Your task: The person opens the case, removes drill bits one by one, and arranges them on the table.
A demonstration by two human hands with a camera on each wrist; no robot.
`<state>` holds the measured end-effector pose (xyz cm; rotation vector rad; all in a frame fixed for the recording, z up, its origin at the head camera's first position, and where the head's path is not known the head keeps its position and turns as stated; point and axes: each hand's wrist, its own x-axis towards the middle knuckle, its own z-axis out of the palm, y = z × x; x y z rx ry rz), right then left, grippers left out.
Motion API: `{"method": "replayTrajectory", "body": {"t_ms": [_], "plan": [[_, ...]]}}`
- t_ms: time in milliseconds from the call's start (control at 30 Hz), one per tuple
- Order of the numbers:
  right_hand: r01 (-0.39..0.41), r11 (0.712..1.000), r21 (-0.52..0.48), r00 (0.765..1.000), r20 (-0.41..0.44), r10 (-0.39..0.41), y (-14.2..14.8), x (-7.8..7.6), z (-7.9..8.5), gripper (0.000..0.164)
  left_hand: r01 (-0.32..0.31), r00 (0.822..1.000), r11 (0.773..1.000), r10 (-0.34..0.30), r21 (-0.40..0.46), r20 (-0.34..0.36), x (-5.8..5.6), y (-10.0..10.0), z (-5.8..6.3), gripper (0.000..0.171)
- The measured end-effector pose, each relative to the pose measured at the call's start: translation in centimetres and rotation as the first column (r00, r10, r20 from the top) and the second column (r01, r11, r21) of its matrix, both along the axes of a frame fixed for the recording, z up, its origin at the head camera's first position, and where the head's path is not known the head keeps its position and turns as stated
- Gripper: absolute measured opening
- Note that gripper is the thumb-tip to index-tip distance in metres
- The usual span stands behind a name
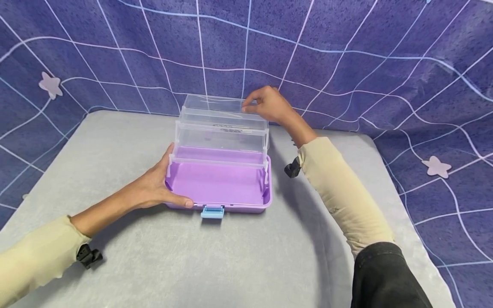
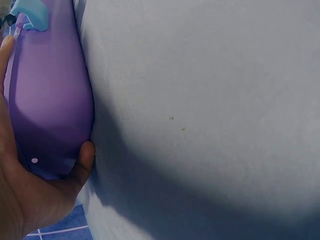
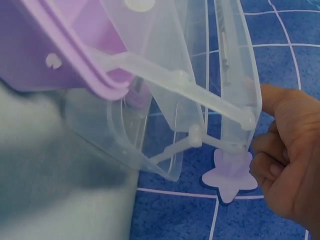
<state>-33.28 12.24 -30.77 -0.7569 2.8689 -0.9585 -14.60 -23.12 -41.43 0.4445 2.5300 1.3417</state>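
A purple storage box [image 1: 219, 184] stands on the grey surface, its blue latch [image 1: 212, 212] facing front. Above it, clear plastic trays [image 1: 221, 143] are raised in tiers on white hinge arms [image 3: 170, 86]. My left hand [image 1: 155, 186] grips the box's left end, the thumb along the front rim; the left wrist view shows this hand [image 2: 42, 195] around the purple wall. At the back, my right hand [image 1: 269, 105] pinches the upper edge of the topmost clear tray [image 3: 240, 65]. Small dark slender items or marks show in an upper tray; which, I cannot tell.
The box rests on a grey cloth-covered table [image 1: 161, 261]. Behind and beside it hangs a blue-purple cloth [image 1: 292, 38] with pale lines and star shapes [image 1: 436, 167]. Black clips [image 1: 292, 167] sit at both cuffs.
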Motion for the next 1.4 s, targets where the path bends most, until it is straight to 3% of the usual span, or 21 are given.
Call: {"method": "replayTrajectory", "body": {"t_ms": [333, 700, 867, 1167, 1400], "plan": [[0.009, 0.982, 0.191, 1.0, 0.003, -0.01, -0.9, -1.0, 0.3, 0.025, 0.017, 1.0, 0.998, -0.019, 0.058, 0.022, -0.1, -0.1, -0.2, 0.169], [0.014, 0.973, 0.232, 1.0, -0.001, -0.014, -0.6, -1.3, 0.4, 0.031, 0.014, 1.0, 0.999, -0.015, 0.05, 0.019, -0.2, 0.0, -0.2, 0.17], [0.025, 0.962, 0.272, 0.999, -0.026, -0.019, -1.1, -1.0, 0.4, 0.027, 0.011, 1.0, 0.999, -0.011, 0.032, 0.014, -0.2, 0.0, -0.3, 0.171], [0.025, 0.981, 0.193, 0.999, 0.02, -0.03, -1.2, -0.8, 0.1, 0.023, 0.024, 1.0, 0.998, -0.024, 0.059, 0.01, -0.2, 0.1, -0.3, 0.168], [0.049, 0.999, -0.004, 0.996, 0.078, -0.049, -0.3, -0.5, -0.2, 0.026, 0.03, 1.0, 0.996, -0.03, 0.082, 0.0, -0.2, 0.1, -0.3, 0.165]]}}
